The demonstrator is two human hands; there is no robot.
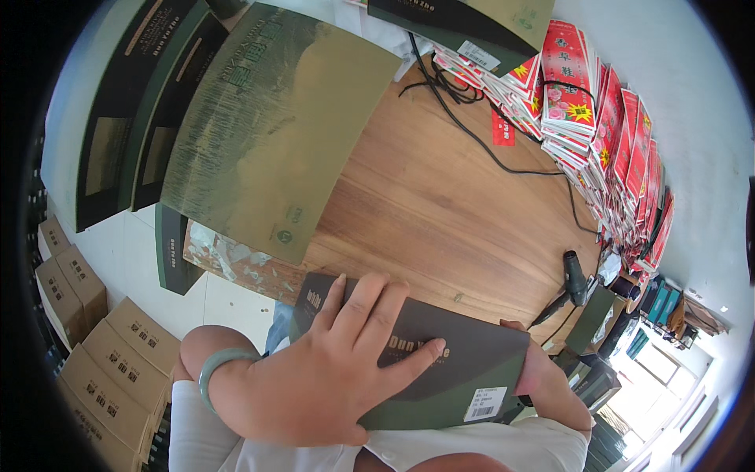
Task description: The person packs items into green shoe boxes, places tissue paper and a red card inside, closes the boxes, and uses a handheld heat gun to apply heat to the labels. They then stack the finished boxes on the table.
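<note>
A dark green-grey shoe box is held against my body at the table's near edge, its printed long side with a white barcode label facing up. My left hand, with a pale green bangle on the wrist, lies across that side, fingers spread and fingertips at the far edge. At the box's right end my right hand grips it, most of its fingers hidden behind the box. Whatever is inside the box cannot be seen.
A large green box covers the wooden table's left part, beside upright dark boxes. Red printed packets are heaped at the far right, near a black cable and a hair dryer. Brown cartons stand lower left.
</note>
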